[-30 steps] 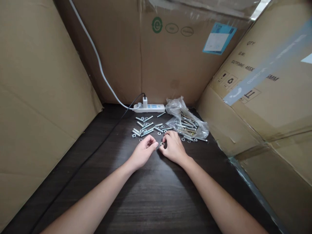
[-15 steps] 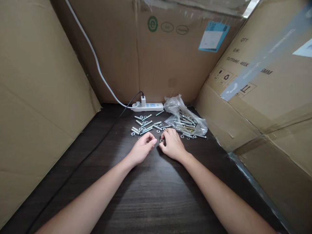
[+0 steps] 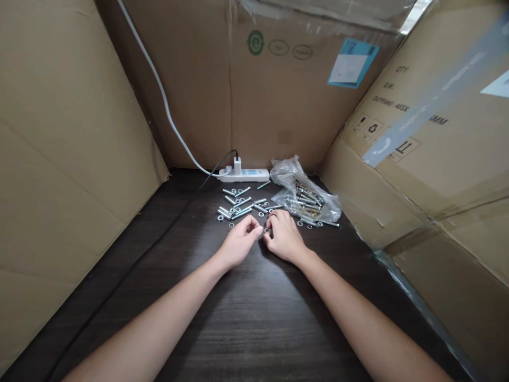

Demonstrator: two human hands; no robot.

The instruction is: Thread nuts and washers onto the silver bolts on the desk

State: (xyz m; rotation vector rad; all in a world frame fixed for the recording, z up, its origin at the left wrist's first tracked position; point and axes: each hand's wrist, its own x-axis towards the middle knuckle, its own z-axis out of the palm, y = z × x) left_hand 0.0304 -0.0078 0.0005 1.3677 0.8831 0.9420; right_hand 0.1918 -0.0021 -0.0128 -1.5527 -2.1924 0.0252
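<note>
Now edging the left hand [image 3: 240, 241] toward three o'clock, nearly meeting the right hand [image 3: 284, 236], apparently centring work on the metal ring [image 3: 266, 231] at the latter's nine o'clock, without showing whether clamping anything in either grip.

I have a wide passage over the near surface [image 3: 254, 323] between the left forearm [image 3: 159, 315] and right forearm [image 3: 353, 307]; farther left, only the black cable [image 3: 139, 260] crosses it. Ahead, scattered bolts [image 3: 241, 213], the plastic bag [image 3: 290, 172] and the power strip [image 3: 256, 176] obstruct me.
</note>
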